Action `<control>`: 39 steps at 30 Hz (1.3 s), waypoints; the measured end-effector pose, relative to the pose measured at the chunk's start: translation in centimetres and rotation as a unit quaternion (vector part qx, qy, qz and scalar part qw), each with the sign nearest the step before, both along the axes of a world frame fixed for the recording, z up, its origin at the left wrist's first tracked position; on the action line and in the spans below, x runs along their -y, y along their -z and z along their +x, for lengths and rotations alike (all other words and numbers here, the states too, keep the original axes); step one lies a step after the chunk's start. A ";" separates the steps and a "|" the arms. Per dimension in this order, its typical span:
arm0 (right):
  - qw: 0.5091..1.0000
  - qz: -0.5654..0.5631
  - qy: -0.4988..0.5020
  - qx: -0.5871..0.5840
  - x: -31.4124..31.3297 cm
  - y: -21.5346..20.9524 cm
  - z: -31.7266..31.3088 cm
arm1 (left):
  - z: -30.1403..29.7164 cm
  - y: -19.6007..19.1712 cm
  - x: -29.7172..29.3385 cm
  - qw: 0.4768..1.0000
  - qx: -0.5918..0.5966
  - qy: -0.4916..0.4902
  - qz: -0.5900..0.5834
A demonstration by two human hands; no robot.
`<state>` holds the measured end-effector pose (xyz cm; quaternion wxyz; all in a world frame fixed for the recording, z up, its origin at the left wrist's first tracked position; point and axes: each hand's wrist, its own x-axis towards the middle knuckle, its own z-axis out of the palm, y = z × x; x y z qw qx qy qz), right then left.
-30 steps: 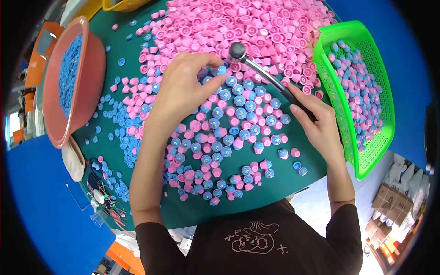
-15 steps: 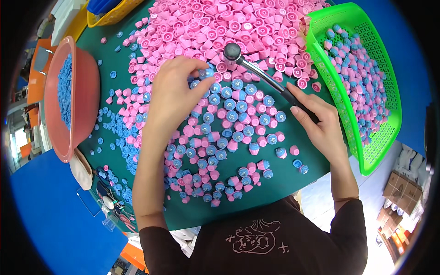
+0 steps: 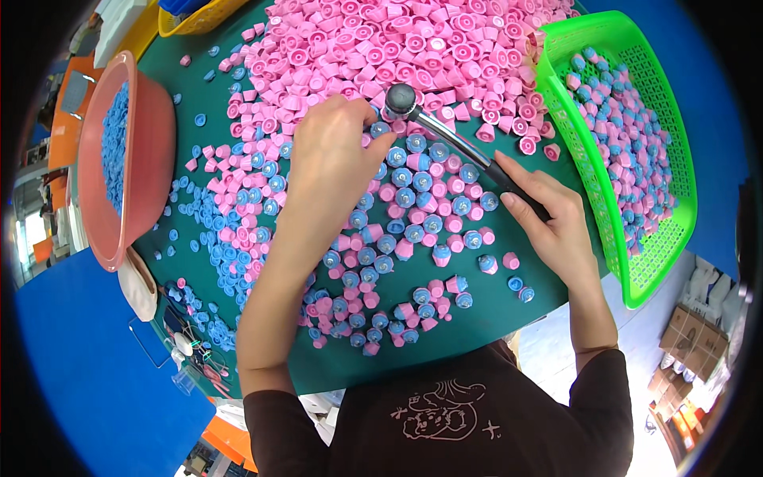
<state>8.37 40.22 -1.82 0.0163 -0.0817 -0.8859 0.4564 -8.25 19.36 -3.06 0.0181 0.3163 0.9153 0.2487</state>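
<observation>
The two hands are apart: the right hand (image 3: 548, 211) is wrapped around the handle of a hammer (image 3: 455, 141), its head just beside the left fingertips. The left hand (image 3: 338, 143) curls thumb and forefinger about a blue cap (image 3: 380, 128) — whether it is pinched, I cannot tell. Pink cups (image 3: 397, 40) heap beyond both hands, and blue-topped cups (image 3: 413, 234) spread between the forearms on a green table (image 3: 334, 370). Right of the right hand stands a green basket (image 3: 652, 266) of capped cups; well left of the left hand, a pink basin (image 3: 151, 151) holds blue pieces (image 3: 116, 151). Cardboard boxes (image 3: 694, 342) sit beyond the right forearm.
</observation>
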 end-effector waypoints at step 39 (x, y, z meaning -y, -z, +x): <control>1.000 0.020 -0.005 0.000 1.6 -2.3 0.1 | 13.1 0.3 30.1 0.895 0.012 -0.443 -0.053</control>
